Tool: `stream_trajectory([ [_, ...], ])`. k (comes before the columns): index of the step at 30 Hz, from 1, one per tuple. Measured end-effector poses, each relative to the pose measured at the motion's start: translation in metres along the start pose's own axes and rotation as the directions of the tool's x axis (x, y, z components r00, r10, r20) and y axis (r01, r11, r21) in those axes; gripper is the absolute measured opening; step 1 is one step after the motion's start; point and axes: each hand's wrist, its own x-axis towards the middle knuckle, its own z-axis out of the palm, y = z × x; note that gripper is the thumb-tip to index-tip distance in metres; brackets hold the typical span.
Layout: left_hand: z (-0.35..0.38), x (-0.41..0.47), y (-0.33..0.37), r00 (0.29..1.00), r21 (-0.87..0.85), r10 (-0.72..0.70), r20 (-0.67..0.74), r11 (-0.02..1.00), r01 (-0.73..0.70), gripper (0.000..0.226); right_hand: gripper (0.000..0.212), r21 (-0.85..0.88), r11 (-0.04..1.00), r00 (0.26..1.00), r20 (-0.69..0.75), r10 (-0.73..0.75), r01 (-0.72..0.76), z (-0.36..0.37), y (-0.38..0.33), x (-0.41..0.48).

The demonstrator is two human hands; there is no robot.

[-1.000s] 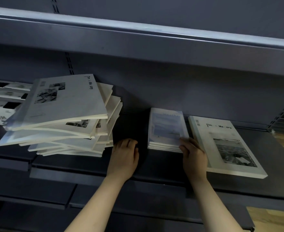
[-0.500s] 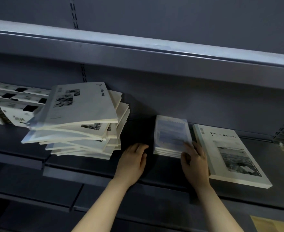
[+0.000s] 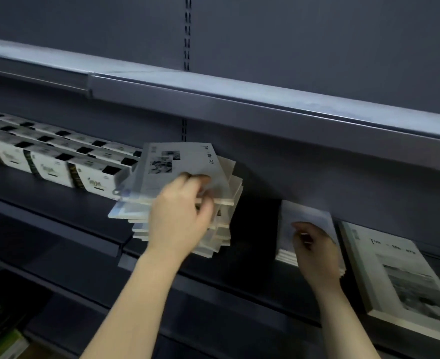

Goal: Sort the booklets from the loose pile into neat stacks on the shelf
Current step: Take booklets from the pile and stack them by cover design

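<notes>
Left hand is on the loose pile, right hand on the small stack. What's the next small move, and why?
Probably lift the top booklet off the loose pile with the left hand, whose fingers curl over its near edge. Its cover lettering looks like that of the large booklet at far right, so it likely belongs there; the right hand rests on the small stack.

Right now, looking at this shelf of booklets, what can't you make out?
Head view only:
Loose pile: the left hand covers its middle; how many booklets its fingers pinch is unclear.
Small stack: the right hand hides the cover; blur hides whether it grips.
White boxes: motion blur, print unreadable.
Large booklet: corner cut by the right edge.
</notes>
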Motion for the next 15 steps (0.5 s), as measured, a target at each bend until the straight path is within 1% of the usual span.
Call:
stream_trajectory([
  [3, -0.02, 0.014, -0.035, 0.983, 0.146, -0.181, -0.027, 0.972, 0.183, 0.027, 0.017, 0.007, 1.0, 0.998, 0.061, 0.023, -0.024, 0.012, -0.015, 0.001],
  [5, -0.03, 0.019, -0.054, 0.966, 0.2, -0.259, -0.01, 0.946, 0.256, 0.028, 0.018, 0.01, 0.998, 0.99, 0.125, 0.059, -0.06, 0.02, -0.021, 0.002],
  [7, -0.035, 0.023, -0.069, 0.948, 0.228, -0.319, 0.016, 0.924, 0.307, 0.025, 0.02, 0.035, 0.998, 0.985, 0.167, 0.048, -0.055, 0.027, -0.027, 0.004],
  [8, -0.036, 0.026, -0.073, 0.938, 0.238, -0.345, 0.029, 0.914, 0.328, 0.029, 0.02, 0.044, 0.998, 0.984, 0.175, 0.041, -0.049, 0.03, -0.03, 0.005],
  [10, -0.035, 0.03, -0.078, 0.914, 0.272, -0.403, 0.056, 0.887, 0.374, 0.052, 0.022, 0.042, 0.998, 0.984, 0.176, 0.032, -0.04, 0.035, -0.035, 0.007],
  [12, -0.034, 0.033, -0.079, 0.893, 0.352, -0.443, 0.078, 0.85, 0.391, 0.076, 0.022, 0.036, 0.999, 0.984, 0.174, 0.031, -0.037, 0.039, -0.038, 0.007],
  [13, -0.034, 0.034, -0.079, 0.888, 0.387, -0.451, 0.088, 0.837, 0.386, 0.083, 0.022, 0.029, 0.999, 0.984, 0.174, 0.035, -0.04, 0.04, -0.039, 0.007],
  [15, -0.035, 0.037, -0.082, 0.887, 0.384, -0.451, 0.101, 0.84, 0.383, 0.087, 0.023, 0.014, 0.999, 0.984, 0.174, 0.041, -0.044, 0.041, -0.039, 0.006],
])
